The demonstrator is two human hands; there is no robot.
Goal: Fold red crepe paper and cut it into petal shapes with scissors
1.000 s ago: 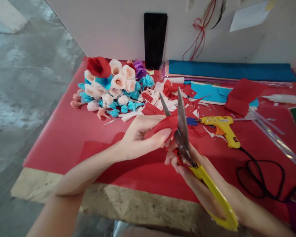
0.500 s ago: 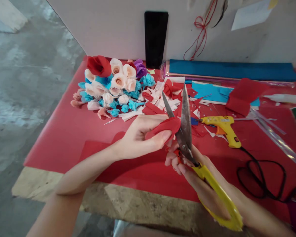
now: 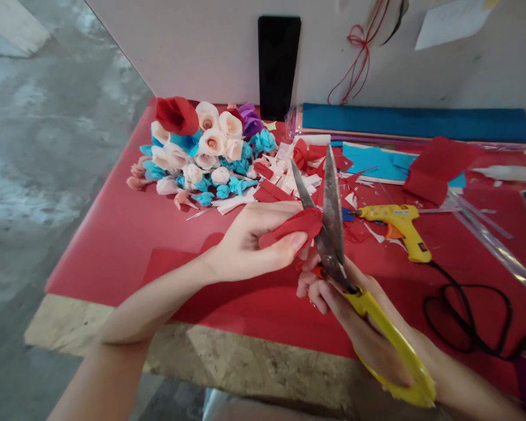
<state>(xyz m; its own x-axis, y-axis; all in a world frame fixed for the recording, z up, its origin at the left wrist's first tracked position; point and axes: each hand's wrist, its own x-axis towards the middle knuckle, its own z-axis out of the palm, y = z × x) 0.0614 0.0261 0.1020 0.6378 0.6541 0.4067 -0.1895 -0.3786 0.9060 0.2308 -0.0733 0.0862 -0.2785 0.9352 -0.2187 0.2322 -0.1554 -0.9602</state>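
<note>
Between the thumb and fingers of my left hand (image 3: 258, 242) is a folded piece of red crepe paper (image 3: 298, 225), its right edge close to the scissor blades. My right hand (image 3: 346, 298) grips a pair of scissors (image 3: 333, 234) with yellow handles. The blades are parted and point up and away from me, with the paper at their base. A small bit of red shows by the right fingertips; what it is I cannot make out. Beyond my hands lie red and white paper scraps (image 3: 289, 175).
Paper flowers (image 3: 213, 143) in white, blue, red and purple are heaped at the back left. A yellow glue gun (image 3: 397, 222) with a black cord (image 3: 464, 316) lies at right. A black phone (image 3: 279, 67) leans on the wall. Blue paper (image 3: 412, 121) lies along the back.
The view has shifted very slightly. My hands, the red paper and the parted scissors hold nearly the same position.
</note>
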